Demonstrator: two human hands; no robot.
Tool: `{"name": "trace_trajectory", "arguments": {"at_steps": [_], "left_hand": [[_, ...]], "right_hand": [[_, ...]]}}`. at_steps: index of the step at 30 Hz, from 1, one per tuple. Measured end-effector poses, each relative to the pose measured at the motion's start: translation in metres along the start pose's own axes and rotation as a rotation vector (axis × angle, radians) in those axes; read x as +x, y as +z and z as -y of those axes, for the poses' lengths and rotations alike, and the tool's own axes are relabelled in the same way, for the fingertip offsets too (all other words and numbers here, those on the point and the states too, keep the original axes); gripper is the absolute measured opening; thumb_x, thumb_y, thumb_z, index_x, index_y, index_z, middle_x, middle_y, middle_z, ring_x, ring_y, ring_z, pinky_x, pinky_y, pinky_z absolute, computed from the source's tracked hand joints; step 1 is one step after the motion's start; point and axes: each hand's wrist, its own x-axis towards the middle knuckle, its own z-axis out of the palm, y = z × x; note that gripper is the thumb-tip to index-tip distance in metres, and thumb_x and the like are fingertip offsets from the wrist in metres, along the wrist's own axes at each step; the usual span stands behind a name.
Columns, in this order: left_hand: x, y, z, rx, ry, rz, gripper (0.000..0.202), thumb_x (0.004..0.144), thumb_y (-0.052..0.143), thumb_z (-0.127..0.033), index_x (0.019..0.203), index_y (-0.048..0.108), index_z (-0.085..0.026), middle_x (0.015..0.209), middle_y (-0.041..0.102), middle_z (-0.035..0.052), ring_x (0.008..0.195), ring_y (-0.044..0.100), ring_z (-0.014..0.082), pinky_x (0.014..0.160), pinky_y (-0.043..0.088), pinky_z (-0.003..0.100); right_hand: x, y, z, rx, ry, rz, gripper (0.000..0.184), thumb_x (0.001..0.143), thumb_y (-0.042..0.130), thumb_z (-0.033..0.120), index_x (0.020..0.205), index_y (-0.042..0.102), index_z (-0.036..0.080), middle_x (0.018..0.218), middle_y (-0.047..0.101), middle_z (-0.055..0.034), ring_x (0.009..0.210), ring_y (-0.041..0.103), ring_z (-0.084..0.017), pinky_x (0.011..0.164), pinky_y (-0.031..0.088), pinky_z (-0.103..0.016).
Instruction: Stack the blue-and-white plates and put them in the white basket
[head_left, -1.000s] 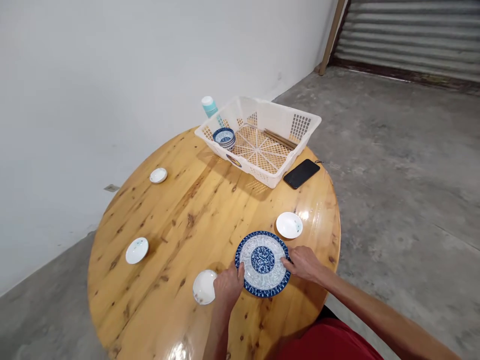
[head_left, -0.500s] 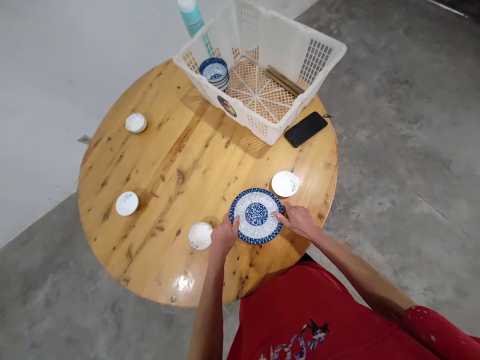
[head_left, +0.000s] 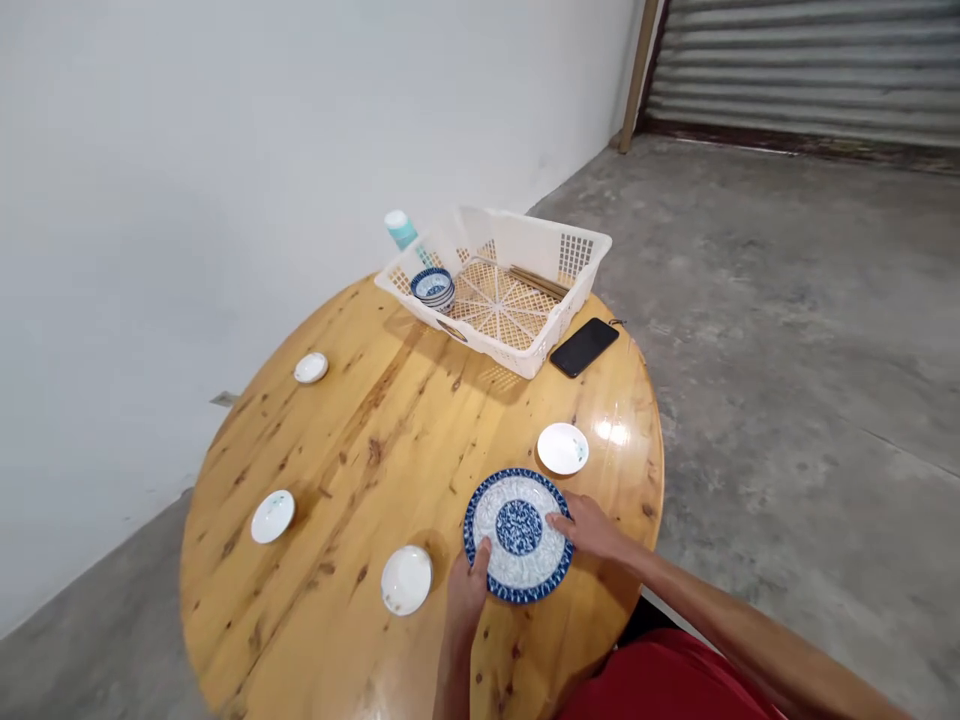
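Note:
A round plate (head_left: 518, 527) with a blue patterned rim and centre is held between my two hands over the near part of the table. My left hand (head_left: 468, 590) grips its lower left edge, thumb on top. On the right edge, my right hand (head_left: 589, 525) is closed the same way, its thumb lying on the plate's face. The fingers under the plate are hidden. Just left of my left hand sits a small white bowl (head_left: 406, 580). Another white dish (head_left: 562, 448) lies beyond the plate, near my right hand.
Two more white bowls, a nearer one (head_left: 273, 516) and a farther one (head_left: 310, 367), stand on the left of the round wooden table (head_left: 345, 500). At the back, a white plastic basket (head_left: 517, 355) holds stacked blue-patterned bowls (head_left: 433, 288) and chopsticks (head_left: 538, 282). Also there: a phone (head_left: 584, 347) and a bottle (head_left: 400, 229).
The view has tilted up, showing more wall and a corrugated shutter. Both hands keep hold of the plate, and my left hand now sits lower on its rim.

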Motion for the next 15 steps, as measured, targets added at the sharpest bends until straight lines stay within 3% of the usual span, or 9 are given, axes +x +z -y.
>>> {"name": "trace_trajectory", "arguments": {"at_steps": [3, 7, 11, 15], "left_hand": [[-0.028, 0.008, 0.003, -0.042, -0.052, -0.042, 0.069, 0.087, 0.039, -0.066, 0.111, 0.066, -0.007, 0.119, 0.069, 0.0172, 0.117, 0.062, 0.0294, 0.104, 0.046, 0.04], [-0.07, 0.018, 0.004, 0.051, -0.134, -0.135, 0.061, 0.089, 0.04, -0.06, 0.113, 0.067, -0.011, 0.127, 0.066, 0.0153, 0.133, 0.05, 0.0292, 0.114, 0.037, 0.041], [-0.105, 0.026, 0.008, 0.179, -0.107, -0.194, 0.053, 0.087, 0.043, -0.056, 0.112, 0.07, -0.018, 0.127, 0.067, 0.0109, 0.141, 0.039, 0.0306, 0.119, 0.028, 0.046], [-0.119, 0.024, 0.009, 0.303, -0.053, -0.152, 0.045, 0.078, 0.056, -0.055, 0.103, 0.074, -0.023, 0.127, 0.067, 0.0084, 0.142, 0.036, 0.0357, 0.12, 0.024, 0.049]], "right_hand": [[-0.015, 0.005, -0.009, -0.019, -0.032, 0.031, 0.033, 0.093, 0.044, 0.039, 0.104, 0.06, 0.012, 0.103, 0.07, -0.0148, 0.096, 0.065, -0.026, 0.077, 0.041, -0.031], [-0.034, 0.007, -0.016, -0.043, -0.075, 0.098, 0.033, 0.092, 0.044, 0.037, 0.103, 0.06, 0.011, 0.101, 0.07, -0.0152, 0.095, 0.065, -0.028, 0.074, 0.039, -0.032], [-0.049, -0.008, -0.008, -0.079, -0.116, 0.156, 0.033, 0.091, 0.046, 0.037, 0.103, 0.06, 0.01, 0.101, 0.07, -0.0165, 0.092, 0.066, -0.028, 0.069, 0.037, -0.031], [-0.064, -0.027, 0.004, -0.1, -0.123, 0.162, 0.035, 0.09, 0.047, 0.04, 0.104, 0.06, 0.011, 0.1, 0.07, -0.0172, 0.089, 0.066, -0.028, 0.066, 0.035, -0.03]]}}
